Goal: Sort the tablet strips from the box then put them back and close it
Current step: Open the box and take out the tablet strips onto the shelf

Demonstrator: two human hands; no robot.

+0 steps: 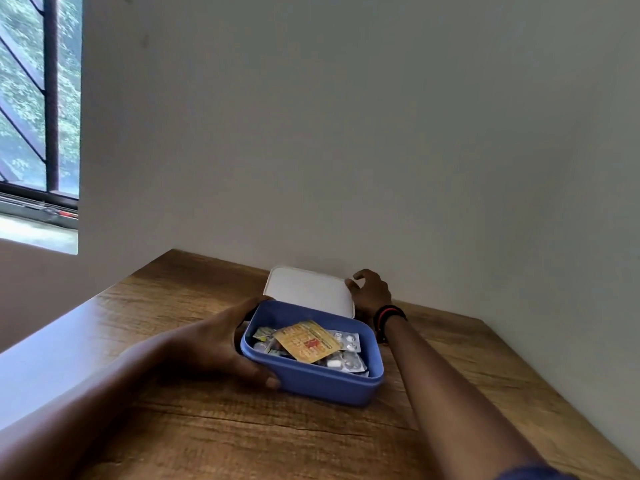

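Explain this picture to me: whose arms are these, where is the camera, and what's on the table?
No machine here: a person works bare-handed, and the one camera sits on their head, looking forward and down. On the wooden table stands an open blue box holding tablet strips, a yellow strip on top. The left hand grips the box's left side. The right hand pinches the right corner of the white lid behind the box.

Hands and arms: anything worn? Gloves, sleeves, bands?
No gloves: left hand and right hand are both bare. Black and red bands circle the right wrist. Forearms are uncovered; a bit of blue sleeve shows on the right arm at the frame's bottom.
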